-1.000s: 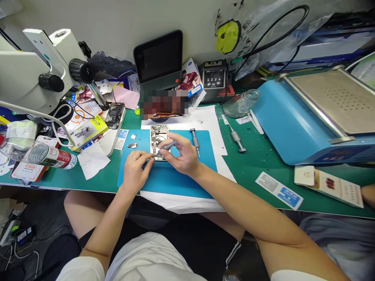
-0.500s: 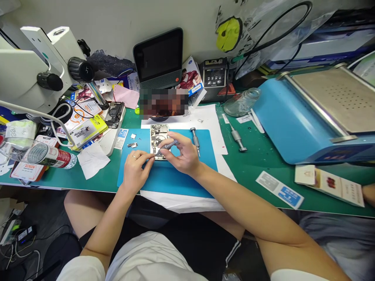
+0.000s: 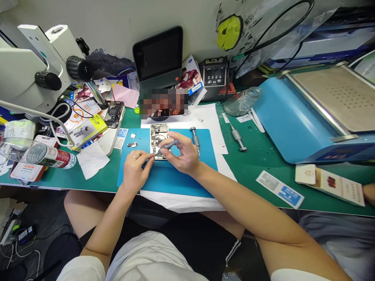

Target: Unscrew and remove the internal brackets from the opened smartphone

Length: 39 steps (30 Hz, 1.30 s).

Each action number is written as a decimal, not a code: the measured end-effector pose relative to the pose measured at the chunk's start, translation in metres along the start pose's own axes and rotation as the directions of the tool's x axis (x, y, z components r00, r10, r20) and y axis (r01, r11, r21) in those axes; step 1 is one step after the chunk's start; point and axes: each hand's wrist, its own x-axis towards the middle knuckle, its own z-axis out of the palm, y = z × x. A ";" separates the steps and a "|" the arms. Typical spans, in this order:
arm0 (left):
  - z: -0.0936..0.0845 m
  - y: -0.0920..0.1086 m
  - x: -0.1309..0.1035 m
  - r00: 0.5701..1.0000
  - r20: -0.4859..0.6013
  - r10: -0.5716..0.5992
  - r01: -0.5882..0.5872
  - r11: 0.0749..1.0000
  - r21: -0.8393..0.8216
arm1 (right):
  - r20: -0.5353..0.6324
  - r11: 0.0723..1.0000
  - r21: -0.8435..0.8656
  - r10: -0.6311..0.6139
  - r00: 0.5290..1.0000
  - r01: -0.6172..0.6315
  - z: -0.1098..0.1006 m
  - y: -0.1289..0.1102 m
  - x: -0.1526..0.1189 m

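"SCREEN" on a white-and-orange box point(image 3: 27, 171) near the bench's point(image 3: 252, 156) front left corner, "SCREEN" on a similar box point(image 3: 84, 109) farther back, other print illegible

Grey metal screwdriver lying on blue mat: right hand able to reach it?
Likely yes: the grey metal screwdriver lies uncovered close beside the bare right hand, though that hand holds another grey tool.

On the bench point(image 3: 252, 166), the phone point(image 3: 159, 128) lies on the mat point(image 3: 175, 185), small parts point(image 3: 132, 144) left, a screwdriver point(image 3: 195, 140) right; the display point(image 3: 159, 54) stands far behind.

Repair workshop — microscope point(image 3: 29, 72), opened phone point(image 3: 159, 134)
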 end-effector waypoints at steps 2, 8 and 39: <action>0.000 0.000 0.000 1.000 -0.004 0.006 -0.006 1.000 -0.006 | -0.009 1.000 0.016 -0.009 1.000 0.009 0.000 0.000 0.001; -0.001 0.001 0.001 1.000 -0.011 0.006 -0.007 1.000 -0.027 | -0.032 0.999 0.035 -0.025 0.999 0.026 0.001 0.000 0.002; 0.000 0.002 0.001 0.999 -0.025 0.034 -0.035 0.999 -0.036 | -0.025 0.996 0.086 -0.011 1.000 0.013 0.001 0.000 0.001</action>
